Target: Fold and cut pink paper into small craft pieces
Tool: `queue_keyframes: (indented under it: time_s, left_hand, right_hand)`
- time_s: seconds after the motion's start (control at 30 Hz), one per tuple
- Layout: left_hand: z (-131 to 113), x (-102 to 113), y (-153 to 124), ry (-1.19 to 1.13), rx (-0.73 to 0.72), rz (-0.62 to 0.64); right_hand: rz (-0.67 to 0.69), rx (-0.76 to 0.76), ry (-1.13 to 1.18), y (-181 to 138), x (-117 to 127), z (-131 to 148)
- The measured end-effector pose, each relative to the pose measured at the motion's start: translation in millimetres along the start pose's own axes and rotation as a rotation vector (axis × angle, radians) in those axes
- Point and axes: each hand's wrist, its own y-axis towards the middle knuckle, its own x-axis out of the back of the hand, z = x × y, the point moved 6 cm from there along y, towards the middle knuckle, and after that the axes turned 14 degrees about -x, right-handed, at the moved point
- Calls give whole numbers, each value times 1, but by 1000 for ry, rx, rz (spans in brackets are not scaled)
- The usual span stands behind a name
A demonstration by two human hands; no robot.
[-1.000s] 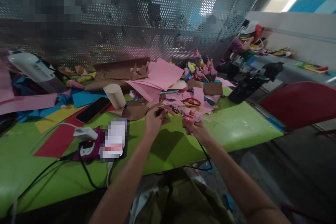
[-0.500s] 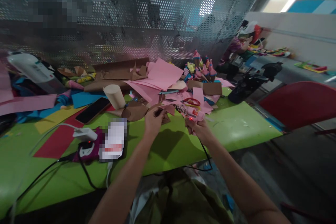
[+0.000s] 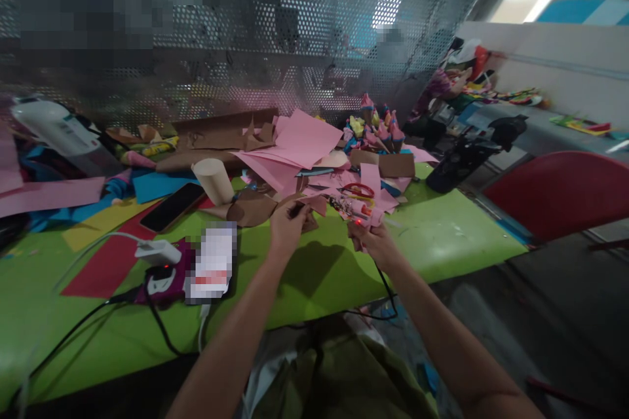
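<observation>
We see mostly paper here, flat, curled and cut: smooth pink sheets (image 3: 307, 141) fanned in a loose pile, stiff brown card (image 3: 221, 133) with a ragged edge behind them, and strips of red paper (image 3: 103, 270), yellow paper (image 3: 95, 226) and blue paper (image 3: 164, 184) to the left. A pale tube (image 3: 214, 182) stands upright and slightly tilted, just beside a brown paper cone (image 3: 253, 209) lying on its side. Little pointed paper figures (image 3: 383, 131) in pink, blue and yellow crowd together at the back, and scissors (image 3: 358, 190) with red handles rest among the scraps. All this lies on a glossy green table (image 3: 442, 229), where we also find a dark phone (image 3: 171, 208) and a purple power strip (image 3: 185, 258) with a white plug (image 3: 160, 253). A perforated metal screen (image 3: 319, 33) rises behind the table, and a red chair (image 3: 565, 196) sits to the right. Near the middle of the table, we see the left hand (image 3: 285, 226) with its fingers closed in a pinch on a small pink piece (image 3: 317, 204). Facing it, the right hand (image 3: 376, 243) is wrapped around a pink glue gun (image 3: 363, 211), its red light glowing and its nozzle towards the piece; we cannot tell whether they touch.
</observation>
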Motion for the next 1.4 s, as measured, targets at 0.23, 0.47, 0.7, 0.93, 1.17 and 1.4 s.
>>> queue_keyframes:
  time_s: [0.23, 0.47, 0.7, 0.93, 1.17, 1.4]
  left_hand:
    - [-4, 0, 0, 6, -16, -3]
    - [-3, 2, 0, 6, -24, -14]
    - [-6, 2, 0, 11, -33, -17]
    - [-7, 1, 0, -3, -12, -7]
    - [-8, 2, 0, 19, -13, -13]
    - [-9, 0, -1, -38, 6, -36]
  right_hand:
    - [-1, 27, -7, 0, 1, -1]
    - [-23, 17, 7, 1, 4, -1]
    - [-19, 6, 6, 0, 4, 2]
    - [-29, 23, 18, 2, 6, 0]
    - [-27, 7, 21, 1, 6, 2]
    - [-13, 13, 16, 0, 3, 1]
